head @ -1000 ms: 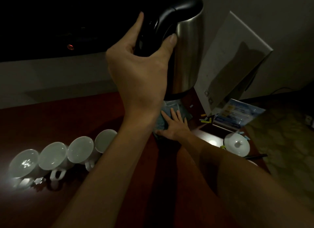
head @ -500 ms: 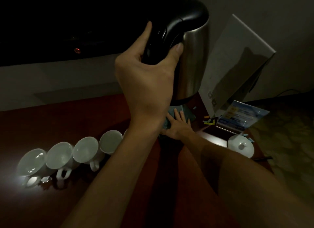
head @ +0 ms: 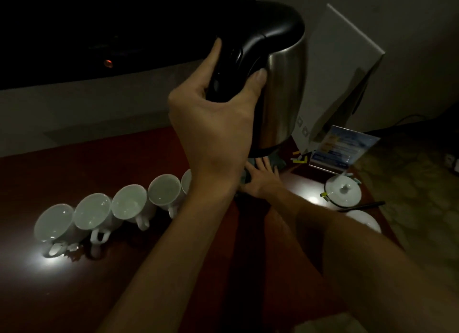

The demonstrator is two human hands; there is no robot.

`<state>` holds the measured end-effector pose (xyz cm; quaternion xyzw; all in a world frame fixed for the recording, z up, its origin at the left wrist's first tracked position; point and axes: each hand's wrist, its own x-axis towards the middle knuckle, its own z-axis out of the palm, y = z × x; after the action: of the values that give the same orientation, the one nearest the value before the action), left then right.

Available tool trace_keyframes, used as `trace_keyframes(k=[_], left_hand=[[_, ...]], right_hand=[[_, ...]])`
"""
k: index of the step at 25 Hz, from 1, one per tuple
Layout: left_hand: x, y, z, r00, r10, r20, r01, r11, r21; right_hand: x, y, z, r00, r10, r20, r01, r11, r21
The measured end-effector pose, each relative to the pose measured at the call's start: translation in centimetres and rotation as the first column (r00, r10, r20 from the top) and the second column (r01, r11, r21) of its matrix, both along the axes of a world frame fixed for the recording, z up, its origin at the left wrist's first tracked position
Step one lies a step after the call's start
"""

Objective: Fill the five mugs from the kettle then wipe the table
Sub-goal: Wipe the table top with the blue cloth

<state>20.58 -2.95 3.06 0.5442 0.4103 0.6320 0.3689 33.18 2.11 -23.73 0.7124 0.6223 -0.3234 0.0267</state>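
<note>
We have the kettle (head: 278, 84) up off the desk (head: 74, 283), carried high at the far side above the right end of the mug row. Our left hand (head: 213, 124) wraps the black handle, fingers (head: 258, 75) curled round its far side and thumb along the near side. That handle is the place to hold: the steel body is smooth, likely slippery, perhaps hot. With water inside it should feel heavy and pull toward the spout, so a firm wrist matters.

Our right hand (head: 260, 178) lies flat, fingers straight, pressing a bluish cloth (head: 279, 162) on the desk beneath the kettle — soft, limp stuff that will bunch easily.

The mugs (head: 129, 204) stand in a touching row — thin white ceramic, light, easily tipped, and the fifth is mostly hidden behind our left wrist.
</note>
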Motion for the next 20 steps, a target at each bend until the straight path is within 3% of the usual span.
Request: trace_keyframes(k=[5, 10, 15, 20], left_hand=[[-1.4, -4.0, -0.7, 1.0, -0.003, 0.011, 0.004, 0.998, -0.067], [-2.2, -8.3, -3.9, 0.998, -0.068, 0.015, 0.07, 0.981, -0.18], [-1.3, -11.4, -9.1, 0.992, -0.12, -0.024, 0.109, 0.955, -0.277], [0.4, -11.5, -13.8, 0.974, -0.186, -0.129, 0.137, 0.938, -0.319]], right_hand=[[-1.6, -11.1, 0.0, 1.0, -0.022, -0.012, 0.022, 0.999, 0.03], [-6.2, -22.6, 0.1, 0.996, 0.086, -0.013, -0.085, 0.996, 0.034], [-8.9, -27.0, -0.4, 0.99, 0.141, -0.005, -0.14, 0.985, 0.098], [-9.6, -28.5, 0.6, 0.97, 0.222, -0.096, -0.21, 0.971, 0.117]])
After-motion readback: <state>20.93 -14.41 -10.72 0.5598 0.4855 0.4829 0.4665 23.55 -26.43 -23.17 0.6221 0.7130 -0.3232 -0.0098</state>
